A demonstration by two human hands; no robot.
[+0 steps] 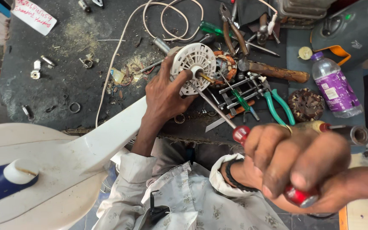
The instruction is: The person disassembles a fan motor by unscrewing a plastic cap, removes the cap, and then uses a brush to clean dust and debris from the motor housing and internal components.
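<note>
Right hand (303, 166), lower right and blurred, was fisted tight around a red-handled screwdriver (240, 134); its shaft ran up-left to the white motor cover (192, 68) at upper centre. Left hand (165, 96) gripped that cover's lower edge, fingers curled, over the dark workbench (64, 64).

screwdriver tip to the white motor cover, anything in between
Nothing visible does. The screwdriver shaft runs from the right hand straight to the white motor cover, which the left hand steadies from the side. The pliers lie beside it.
</note>
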